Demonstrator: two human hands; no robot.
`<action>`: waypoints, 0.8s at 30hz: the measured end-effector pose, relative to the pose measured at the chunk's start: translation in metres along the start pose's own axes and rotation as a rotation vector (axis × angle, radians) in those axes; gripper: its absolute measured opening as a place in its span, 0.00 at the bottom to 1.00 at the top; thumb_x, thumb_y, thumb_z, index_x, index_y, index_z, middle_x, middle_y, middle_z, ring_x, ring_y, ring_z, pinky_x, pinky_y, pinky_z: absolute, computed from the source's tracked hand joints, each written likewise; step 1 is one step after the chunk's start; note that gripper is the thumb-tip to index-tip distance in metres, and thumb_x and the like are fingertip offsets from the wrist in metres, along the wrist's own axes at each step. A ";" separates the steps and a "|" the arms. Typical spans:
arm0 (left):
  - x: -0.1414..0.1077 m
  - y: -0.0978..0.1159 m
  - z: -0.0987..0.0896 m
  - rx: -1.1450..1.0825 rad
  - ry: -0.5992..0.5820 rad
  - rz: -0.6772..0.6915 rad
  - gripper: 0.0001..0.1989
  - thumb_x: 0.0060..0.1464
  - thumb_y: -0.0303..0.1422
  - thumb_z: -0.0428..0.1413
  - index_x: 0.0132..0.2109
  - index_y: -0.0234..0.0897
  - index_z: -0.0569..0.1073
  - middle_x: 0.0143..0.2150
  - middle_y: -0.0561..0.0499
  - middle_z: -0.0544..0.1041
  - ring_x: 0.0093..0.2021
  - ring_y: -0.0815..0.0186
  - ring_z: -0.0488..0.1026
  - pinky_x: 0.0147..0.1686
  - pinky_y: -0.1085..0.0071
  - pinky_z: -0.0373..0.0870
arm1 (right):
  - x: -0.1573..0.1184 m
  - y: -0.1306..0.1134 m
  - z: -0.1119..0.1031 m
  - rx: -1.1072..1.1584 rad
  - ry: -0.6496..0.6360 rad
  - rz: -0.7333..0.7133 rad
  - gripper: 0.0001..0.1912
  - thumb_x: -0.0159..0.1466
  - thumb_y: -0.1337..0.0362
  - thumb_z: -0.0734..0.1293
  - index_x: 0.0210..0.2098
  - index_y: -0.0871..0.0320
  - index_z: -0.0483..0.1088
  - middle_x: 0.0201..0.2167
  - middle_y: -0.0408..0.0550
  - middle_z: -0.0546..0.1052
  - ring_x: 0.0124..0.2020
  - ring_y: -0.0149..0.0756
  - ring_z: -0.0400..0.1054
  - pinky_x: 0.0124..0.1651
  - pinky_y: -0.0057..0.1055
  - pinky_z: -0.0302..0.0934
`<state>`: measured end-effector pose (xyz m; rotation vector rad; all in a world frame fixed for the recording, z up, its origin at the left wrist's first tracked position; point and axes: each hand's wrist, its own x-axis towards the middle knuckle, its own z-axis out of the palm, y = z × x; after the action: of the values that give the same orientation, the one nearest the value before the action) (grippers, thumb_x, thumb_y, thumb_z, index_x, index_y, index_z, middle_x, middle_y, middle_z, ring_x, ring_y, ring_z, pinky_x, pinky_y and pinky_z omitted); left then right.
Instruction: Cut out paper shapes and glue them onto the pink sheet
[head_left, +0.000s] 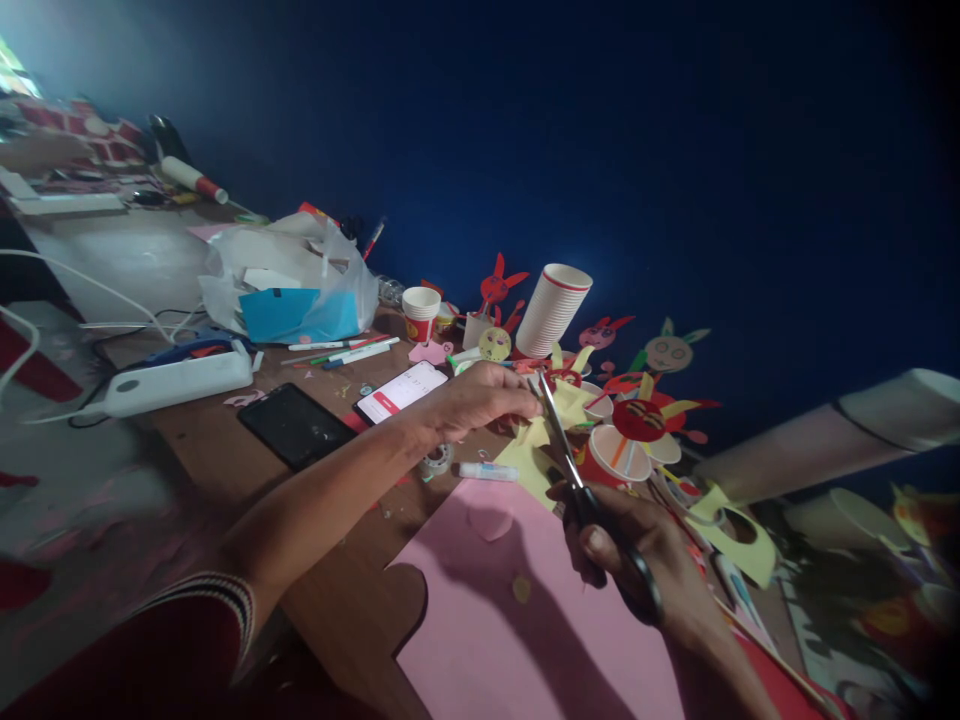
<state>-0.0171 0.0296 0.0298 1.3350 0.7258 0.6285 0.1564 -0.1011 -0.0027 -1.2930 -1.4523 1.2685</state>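
My right hand (637, 550) grips black-handled scissors (559, 430), their metal blades pointing away over the table. At the blade tips, my left hand (491, 400) is closed in a pinch; what lies between its fingers is too small to make out. Below the hands, pink paper (450, 620) with a curved cut-out spreads over the front of the table, and a small yellowish scrap (521, 588) rests on it. Yellow paper (529, 465) lies partly under the blades. A glue stick (487, 471) sits at the pink sheet's far edge, near a tape roll (436, 459).
Stacked paper cups (553, 310) and paper animal heads, one of them red (641, 418), stand along the blue wall. Left are a lit phone (401, 390), a dark phone (295, 425), a power strip (180, 382) and a plastic bag (300, 280). A long paper roll (810, 440) leans right.
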 end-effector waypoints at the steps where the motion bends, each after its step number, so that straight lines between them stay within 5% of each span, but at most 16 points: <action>1: 0.000 0.000 0.000 0.001 -0.005 -0.002 0.05 0.38 0.30 0.57 0.21 0.32 0.70 0.18 0.56 0.66 0.19 0.77 0.61 0.21 0.78 0.58 | 0.000 0.000 0.000 -0.001 0.005 0.007 0.22 0.53 0.50 0.69 0.37 0.62 0.66 0.18 0.39 0.67 0.16 0.26 0.61 0.18 0.24 0.59; 24: 0.000 -0.001 -0.002 -0.088 -0.011 0.021 0.09 0.39 0.36 0.58 0.23 0.34 0.69 0.20 0.56 0.66 0.20 0.75 0.62 0.23 0.76 0.58 | 0.001 0.005 0.004 0.072 0.066 0.014 0.18 0.50 0.57 0.72 0.35 0.61 0.68 0.18 0.37 0.66 0.15 0.24 0.60 0.16 0.21 0.57</action>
<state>-0.0182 0.0307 0.0284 1.2661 0.6685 0.6621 0.1531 -0.1011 -0.0089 -1.2871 -1.3415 1.2646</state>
